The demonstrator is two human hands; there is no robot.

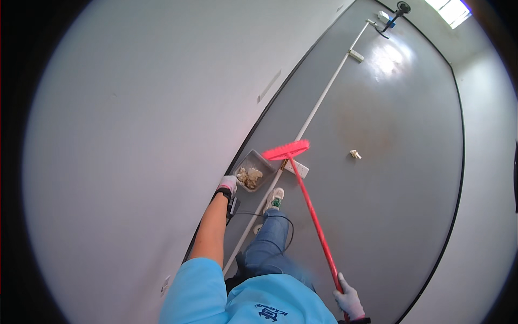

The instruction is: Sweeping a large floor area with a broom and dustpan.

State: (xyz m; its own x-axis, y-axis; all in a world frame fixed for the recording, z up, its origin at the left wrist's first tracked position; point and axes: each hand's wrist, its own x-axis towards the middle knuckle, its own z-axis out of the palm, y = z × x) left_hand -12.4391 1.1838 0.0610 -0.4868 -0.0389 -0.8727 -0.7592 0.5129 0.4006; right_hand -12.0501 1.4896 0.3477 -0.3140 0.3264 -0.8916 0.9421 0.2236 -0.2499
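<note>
My gloved left hand (229,184) is closed on the near-left edge of a grey plastic bin (250,158). Several crumpled, brownish-white scraps (251,177) lie inside it. Down at the lower right, my gloved right hand (349,300) wraps round the red handle of a broom (315,220). The handle slants up and left to a pinkish-red broom head (286,150), held just right of the bin's rim, over a white floor strip (324,96). Whether the bristles touch anything cannot be seen. A small crumpled white scrap (355,154) lies on the floor, right of the broom head.
A white socket box (297,169) sits beside the strip near my shoe (275,198); another box (356,56) is farther along. A dark cable (292,232) loops by my leg. A black stand (402,8) is at the far end. A white wall (151,119) borders the left.
</note>
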